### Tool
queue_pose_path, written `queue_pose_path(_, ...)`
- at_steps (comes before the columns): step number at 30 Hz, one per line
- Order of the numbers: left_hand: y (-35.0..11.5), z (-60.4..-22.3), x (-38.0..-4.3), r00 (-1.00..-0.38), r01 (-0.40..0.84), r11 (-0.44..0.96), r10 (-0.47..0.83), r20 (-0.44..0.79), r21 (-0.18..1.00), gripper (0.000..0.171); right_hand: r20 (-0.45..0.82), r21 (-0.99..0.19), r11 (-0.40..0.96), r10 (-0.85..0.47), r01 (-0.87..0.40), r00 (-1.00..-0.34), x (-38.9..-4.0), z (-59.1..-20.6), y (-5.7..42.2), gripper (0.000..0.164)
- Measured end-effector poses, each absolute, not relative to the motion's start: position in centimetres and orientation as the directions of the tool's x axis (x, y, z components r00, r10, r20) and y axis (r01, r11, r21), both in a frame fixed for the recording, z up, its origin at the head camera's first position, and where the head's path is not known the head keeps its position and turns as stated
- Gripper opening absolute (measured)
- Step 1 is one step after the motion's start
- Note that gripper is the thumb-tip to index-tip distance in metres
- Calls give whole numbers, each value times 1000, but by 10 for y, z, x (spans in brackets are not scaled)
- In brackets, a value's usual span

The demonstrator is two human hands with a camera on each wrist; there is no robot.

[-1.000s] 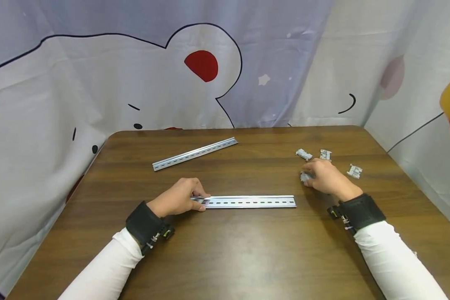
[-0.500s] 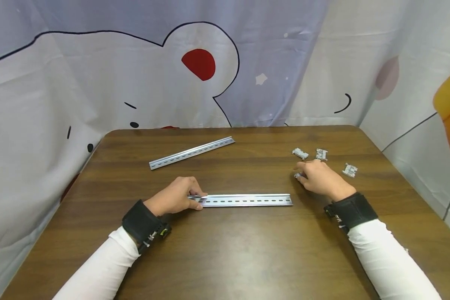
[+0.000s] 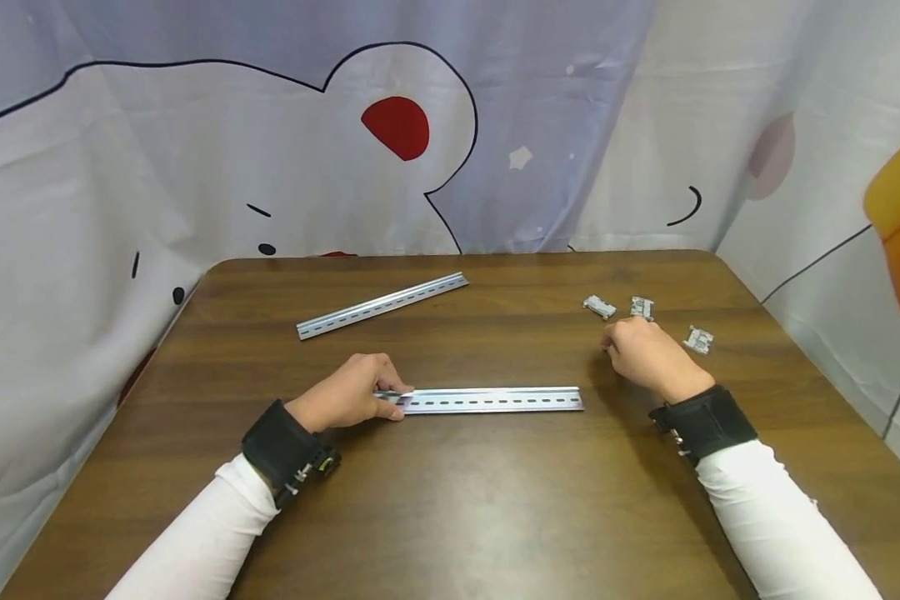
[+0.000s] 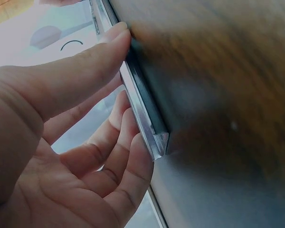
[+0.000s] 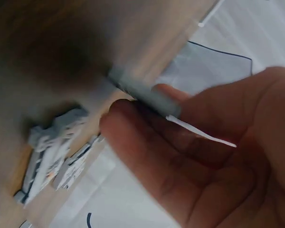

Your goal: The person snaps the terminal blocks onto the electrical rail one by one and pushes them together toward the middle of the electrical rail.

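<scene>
A silvery slotted DIN rail (image 3: 495,401) lies crosswise on the table, and my left hand (image 3: 352,392) grips its left end. In the left wrist view the thumb presses one long edge of the rail (image 4: 140,97) while the fingers lie along the other. Off the rail's right end, low over the table, my right hand (image 3: 648,358) pinches a small grey terminal block (image 5: 145,96) between thumb and fingers. The head view hides that block behind the hand; the right wrist view shows it blurred, seen edge-on.
Another DIN rail (image 3: 382,306) lies slanted at the back left. Beyond my right hand are three loose terminal blocks, the leftmost block (image 3: 599,307), the middle block (image 3: 642,307) and the right block (image 3: 698,339). A printed curtain (image 3: 532,125) hangs behind the wooden table (image 3: 450,500).
My right hand has picked at the grey terminal block and turned, so the block has gone from sight in the head view. The left hand keeps its grip on the rail.
</scene>
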State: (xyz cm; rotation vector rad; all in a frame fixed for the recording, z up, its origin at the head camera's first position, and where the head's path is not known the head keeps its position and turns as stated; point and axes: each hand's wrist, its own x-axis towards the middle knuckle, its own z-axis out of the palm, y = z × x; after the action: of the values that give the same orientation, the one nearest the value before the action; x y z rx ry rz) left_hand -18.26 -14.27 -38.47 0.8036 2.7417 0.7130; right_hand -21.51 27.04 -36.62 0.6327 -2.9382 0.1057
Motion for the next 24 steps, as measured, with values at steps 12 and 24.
queue_pose_path(12,-141,-384,-180,-835,440,747,544,-78,498,32,112,-219,837,-489,-502,-865,-205,-354,261,28)
queue_pose_path(24,-140,-385,-181,-850,423,759,521,-73,495,30,-176,-507,804,-449,-310,-876,-194,-347,247,13)
